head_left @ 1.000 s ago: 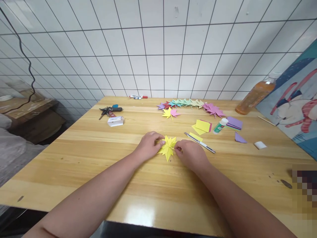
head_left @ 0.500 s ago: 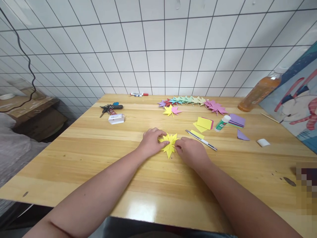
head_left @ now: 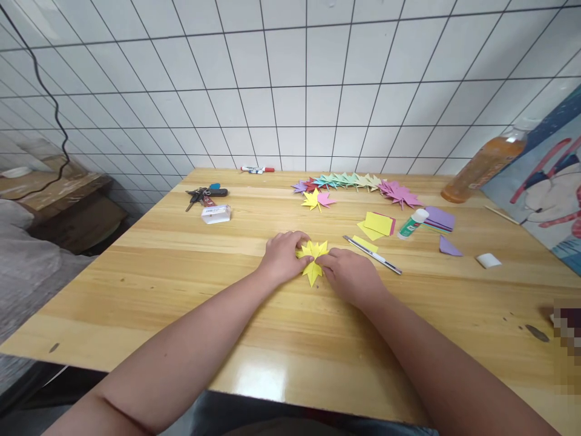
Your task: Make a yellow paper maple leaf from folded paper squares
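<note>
A yellow folded-paper maple leaf [head_left: 312, 272] with pointed tips lies on the wooden table in front of me. My left hand [head_left: 285, 257] grips its left side, thumb on top near the middle. From the right, my right hand [head_left: 354, 272] has its fingers closed on the leaf's right part, covering those points. Just beyond my right hand lies a utility knife [head_left: 373, 255] beside a small yellow paper piece [head_left: 365, 243]. Behind the leaf are a finished yellow paper leaf [head_left: 313, 198] and a pink one [head_left: 325, 198].
A row of coloured paper leaves [head_left: 347, 180] runs along the back. To the right are yellow sheets [head_left: 379, 223], a glue stick [head_left: 413, 223], purple paper [head_left: 439, 217], an eraser-like white block [head_left: 489, 260] and a bottle [head_left: 485, 163]. Keys [head_left: 204, 195], a small box [head_left: 216, 214] and a marker [head_left: 257, 169] lie left.
My right hand has moved slightly left, its fingertips now further over the middle of the yellow leaf. My left hand keeps its hold. The whole view has shifted a little.
</note>
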{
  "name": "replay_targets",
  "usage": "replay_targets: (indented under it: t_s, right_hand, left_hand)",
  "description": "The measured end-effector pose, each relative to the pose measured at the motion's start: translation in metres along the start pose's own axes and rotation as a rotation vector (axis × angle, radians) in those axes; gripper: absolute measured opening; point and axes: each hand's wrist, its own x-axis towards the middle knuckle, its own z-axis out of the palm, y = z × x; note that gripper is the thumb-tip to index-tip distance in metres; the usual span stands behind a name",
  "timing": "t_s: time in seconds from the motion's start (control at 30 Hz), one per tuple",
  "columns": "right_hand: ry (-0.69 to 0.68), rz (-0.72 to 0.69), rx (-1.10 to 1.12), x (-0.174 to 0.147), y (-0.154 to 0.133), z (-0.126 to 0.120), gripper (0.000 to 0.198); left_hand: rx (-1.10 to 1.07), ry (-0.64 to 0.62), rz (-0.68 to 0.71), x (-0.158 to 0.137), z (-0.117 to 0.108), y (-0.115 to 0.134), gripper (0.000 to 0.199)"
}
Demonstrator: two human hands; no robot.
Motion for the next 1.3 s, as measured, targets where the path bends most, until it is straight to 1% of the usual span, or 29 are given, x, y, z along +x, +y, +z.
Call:
replay_targets:
  t_s: [0.1, 0.17, 0.23, 0.27, 0.33, 0.43, 0.5, 0.57, 0.6, 0.67, 0.7, 0.77, 0.83, 0.93, 1.0, 1.07, 1.13, 1.17, 1.23, 1.3]
  right_hand:
    - [0.005, -0.025, -0.004, 0.000, 0.000, 0.000, 0.028]
    - [0.018, -0.037, 0.000, 0.000, 0.001, 0.000, 0.027]
    - [0.032, -0.037, 0.002, -0.001, 0.002, -0.002, 0.027]
    - [0.036, -0.036, 0.003, -0.001, 0.001, -0.002, 0.027]
    - [0.030, -0.035, 0.009, -0.001, 0.001, -0.004, 0.024]
    - [0.044, -0.025, 0.052, -0.002, 0.000, -0.005, 0.021]
    - [0.101, -0.012, 0.097, -0.003, 0.002, -0.007, 0.023]
    - [0.190, 0.045, 0.119, -0.004, 0.011, -0.010, 0.024]
    - [0.235, 0.102, 0.111, -0.005, 0.018, -0.012, 0.024]
    - [0.300, 0.268, 0.065, -0.008, 0.035, -0.018, 0.025]
    - [0.307, 0.357, 0.034, -0.009, 0.045, -0.020, 0.024]
    - [0.277, 0.492, -0.011, -0.012, 0.063, -0.025, 0.024]
    - [0.229, 0.566, -0.028, -0.013, 0.075, -0.028, 0.025]
    - [0.185, 0.592, -0.021, -0.012, 0.084, -0.027, 0.026]
    - [0.138, 0.590, 0.007, -0.010, 0.087, -0.023, 0.027]
    - [0.079, 0.590, 0.043, -0.008, 0.088, -0.019, 0.026]
    - [0.051, 0.592, 0.067, -0.007, 0.091, -0.016, 0.025]
    - [0.049, 0.596, 0.072, -0.007, 0.092, -0.014, 0.025]
    - [0.042, 0.611, 0.082, -0.007, 0.094, -0.013, 0.023]
    - [0.025, 0.624, 0.105, -0.007, 0.095, -0.012, 0.020]
  left_hand:
    - [-0.066, 0.002, -0.008, 0.002, 0.003, -0.004, 0.032]
    - [-0.191, 0.010, -0.009, 0.004, 0.005, -0.008, 0.028]
    - [-0.305, 0.053, -0.014, 0.004, 0.003, -0.012, 0.026]
    - [-0.315, 0.075, -0.016, 0.003, 0.000, -0.012, 0.025]
    - [-0.219, 0.082, -0.036, 0.000, -0.007, -0.011, 0.024]
    - [-0.039, -0.010, -0.051, -0.011, -0.019, -0.006, 0.029]
    - [0.031, -0.047, -0.038, -0.017, -0.023, -0.002, 0.030]
    - [0.081, -0.071, -0.024, -0.020, -0.023, -0.001, 0.030]
    - [0.091, -0.087, -0.019, -0.021, -0.023, -0.001, 0.028]
    - [0.084, -0.113, -0.006, -0.019, -0.021, -0.003, 0.025]
    - [0.072, -0.120, 0.005, -0.018, -0.020, -0.005, 0.025]
    - [0.037, -0.122, 0.038, -0.016, -0.017, -0.008, 0.028]
    - [-0.023, -0.124, 0.070, -0.014, -0.014, -0.011, 0.035]
    - [-0.181, -0.111, 0.100, -0.011, -0.011, -0.014, 0.038]
    - [-0.290, -0.050, 0.098, -0.009, -0.011, -0.015, 0.037]
    - [-0.346, 0.037, 0.074, -0.007, -0.013, -0.016, 0.035]
    - [-0.326, 0.099, 0.040, -0.006, -0.015, -0.017, 0.031]
    - [-0.289, 0.101, 0.024, -0.005, -0.016, -0.017, 0.028]
    - [-0.181, 0.054, -0.008, -0.006, -0.016, -0.016, 0.020]
    - [-0.062, -0.007, -0.043, -0.008, -0.015, -0.015, 0.017]
